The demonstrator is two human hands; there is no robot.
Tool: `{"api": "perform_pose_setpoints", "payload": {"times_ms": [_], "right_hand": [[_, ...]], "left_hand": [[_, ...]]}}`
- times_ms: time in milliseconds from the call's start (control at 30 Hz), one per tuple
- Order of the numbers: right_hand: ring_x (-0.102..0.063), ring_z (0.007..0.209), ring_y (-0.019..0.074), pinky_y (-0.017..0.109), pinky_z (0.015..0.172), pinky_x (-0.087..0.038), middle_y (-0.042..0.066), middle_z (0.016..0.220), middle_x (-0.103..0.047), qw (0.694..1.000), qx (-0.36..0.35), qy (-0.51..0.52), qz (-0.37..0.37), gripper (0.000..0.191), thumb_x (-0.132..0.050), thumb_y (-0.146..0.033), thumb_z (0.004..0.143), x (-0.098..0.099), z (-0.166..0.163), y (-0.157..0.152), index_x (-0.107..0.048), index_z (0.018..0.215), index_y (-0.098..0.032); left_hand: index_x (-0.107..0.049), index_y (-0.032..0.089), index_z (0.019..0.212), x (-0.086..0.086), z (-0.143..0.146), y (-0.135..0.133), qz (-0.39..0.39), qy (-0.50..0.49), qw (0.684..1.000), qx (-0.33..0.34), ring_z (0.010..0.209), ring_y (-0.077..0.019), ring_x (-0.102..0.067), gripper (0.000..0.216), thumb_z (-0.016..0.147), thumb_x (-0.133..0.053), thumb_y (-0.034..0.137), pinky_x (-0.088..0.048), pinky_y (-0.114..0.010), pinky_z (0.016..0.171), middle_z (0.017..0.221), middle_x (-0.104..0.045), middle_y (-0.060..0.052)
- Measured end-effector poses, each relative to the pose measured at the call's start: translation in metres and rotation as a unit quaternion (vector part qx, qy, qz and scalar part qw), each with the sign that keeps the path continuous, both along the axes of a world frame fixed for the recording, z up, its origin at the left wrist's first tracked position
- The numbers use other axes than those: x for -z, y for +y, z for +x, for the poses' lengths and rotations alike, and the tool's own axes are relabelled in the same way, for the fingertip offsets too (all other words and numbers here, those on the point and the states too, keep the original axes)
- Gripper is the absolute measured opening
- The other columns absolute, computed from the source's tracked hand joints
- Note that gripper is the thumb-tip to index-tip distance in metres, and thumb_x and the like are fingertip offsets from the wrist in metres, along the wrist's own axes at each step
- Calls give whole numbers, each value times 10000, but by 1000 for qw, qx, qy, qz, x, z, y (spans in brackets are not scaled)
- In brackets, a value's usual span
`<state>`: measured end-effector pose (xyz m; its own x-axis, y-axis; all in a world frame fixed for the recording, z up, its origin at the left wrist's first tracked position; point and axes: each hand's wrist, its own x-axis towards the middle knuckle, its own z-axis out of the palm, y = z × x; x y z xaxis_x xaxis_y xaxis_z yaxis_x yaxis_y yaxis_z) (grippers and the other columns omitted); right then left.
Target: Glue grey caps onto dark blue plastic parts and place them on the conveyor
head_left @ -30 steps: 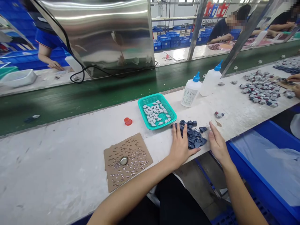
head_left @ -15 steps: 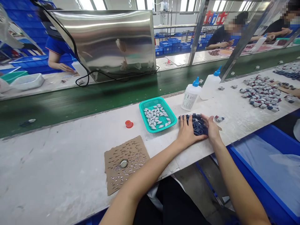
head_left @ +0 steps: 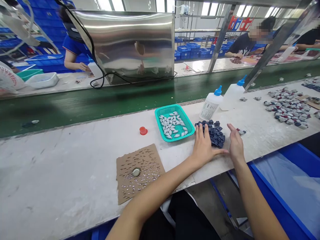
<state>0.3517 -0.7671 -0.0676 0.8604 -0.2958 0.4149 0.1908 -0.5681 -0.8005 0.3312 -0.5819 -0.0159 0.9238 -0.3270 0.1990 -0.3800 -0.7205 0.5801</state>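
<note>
Head view. A heap of small dark-blue plastic pieces lies on the white workbench, just right of the green basket and in front of two glue bottles. The pieces look light, hard and loose, likely to scatter when pushed; they are best gathered from both flanks or pinched singly. The left hand lies flat, fingers spread, touching the heap's left edge. The right hand stands on edge, fingers straight and together, just right of the heap, gripping nothing.
</note>
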Motion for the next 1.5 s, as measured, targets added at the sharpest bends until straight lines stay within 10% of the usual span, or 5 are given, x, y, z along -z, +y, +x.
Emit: {"api": "perform_pose_setpoints", "payload": {"times_ms": [233, 500, 833, 1200, 1500], "right_hand": [[-73, 1578, 580, 916, 1132, -98, 191, 1762, -51, 971, -15, 21, -239, 975, -691, -737, 848, -8, -22, 47, -302, 1646, -335], [-352, 1547, 343, 700, 1280, -210, 116, 1642, -426, 886, -140, -37, -441, 480, -646, -366, 998, -10, 25, 70, -569, 1454, -238], [-480, 1439, 317, 608, 1182, -437, 121, 1547, -512, 864, -128, -36, -485, 411, -643, -378, 1001, -2, 50, 47, -608, 1381, -227], [-555, 1344, 290, 565, 1123, -500, 118, 1460, -573, 857, -121, -38, -499, 376, -648, -386, 998, -4, 72, 48, -629, 1330, -212], [-349, 1539, 362, 733, 1267, -198, 124, 1619, -437, 897, -27, -36, -440, 531, -631, -383, 1005, -22, 40, 34, -512, 1501, -233]], "left_hand": [[-410, 69, 1566, -21, -38, 87, 75, -84, 993, -39, 1642, -308, -179, 559, 1012, -334, 80, -214, -594, 1350, 1673, -389, -198], [-598, 26, 1351, -6, -30, 103, 152, -105, 981, -64, 1239, -253, -672, 523, 928, -302, -62, -426, -491, 1251, 1227, -716, -189], [-653, 43, 1303, 0, -97, 72, 174, -150, 972, -55, 1002, -254, -714, 365, 977, -490, 37, -622, -376, 926, 1059, -757, -134], [-678, 22, 1326, 9, -131, 48, 164, -239, 949, -123, 1087, -258, -736, 388, 981, -508, 75, -622, -391, 1030, 1155, -769, -147], [-718, 62, 1274, 19, -140, 48, 141, -276, 940, -143, 971, -217, -749, 350, 958, -567, 73, -656, -362, 951, 1036, -781, -106]]}}
